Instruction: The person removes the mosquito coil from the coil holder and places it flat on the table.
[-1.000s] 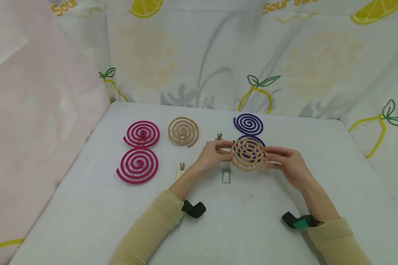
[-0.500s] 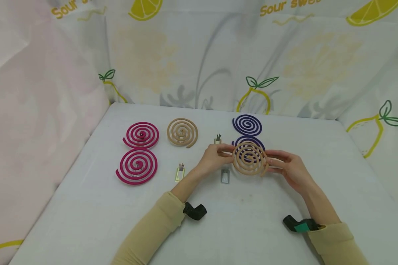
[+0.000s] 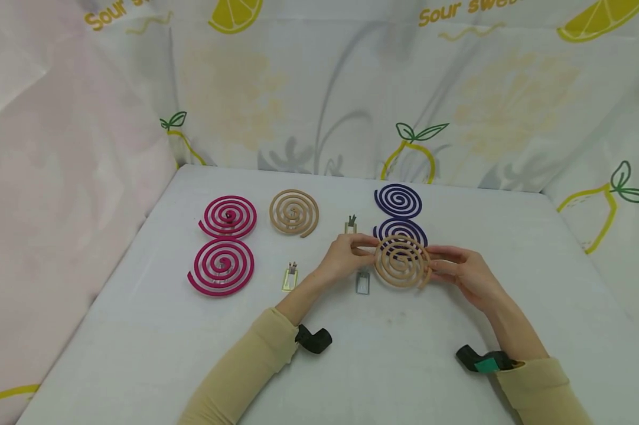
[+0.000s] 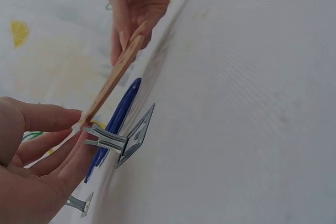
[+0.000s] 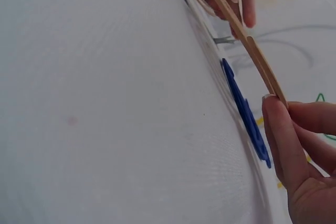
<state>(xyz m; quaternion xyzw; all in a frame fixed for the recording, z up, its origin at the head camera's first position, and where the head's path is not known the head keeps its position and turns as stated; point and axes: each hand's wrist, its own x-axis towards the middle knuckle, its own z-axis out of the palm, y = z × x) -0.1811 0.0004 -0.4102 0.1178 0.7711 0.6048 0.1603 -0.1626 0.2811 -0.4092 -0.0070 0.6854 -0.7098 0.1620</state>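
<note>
You hold one tan coil (image 3: pixel 402 261) in the air above the white table (image 3: pixel 139 330), slightly tilted, just in front of the nearer purple coil (image 3: pixel 400 229). Your left hand (image 3: pixel 343 258) pinches its left edge between thumb and fingers, and your right hand (image 3: pixel 463 270) pinches its right edge in the same way.

Taking the held coil as landmark: there are two purple coils, one partly hidden behind it and a second purple coil (image 3: pixel 397 200) farther back. To the left lies a second tan coil (image 3: pixel 294 212), flat on the table. Farther left lie two pink coils (image 3: pixel 227 216), one in front of the other.

Three small metal stands are visible: one stand (image 3: pixel 362 282) just below the left edge of the held coil, one (image 3: pixel 290 276) further left, one (image 3: pixel 351 224) behind your left hand.
</note>
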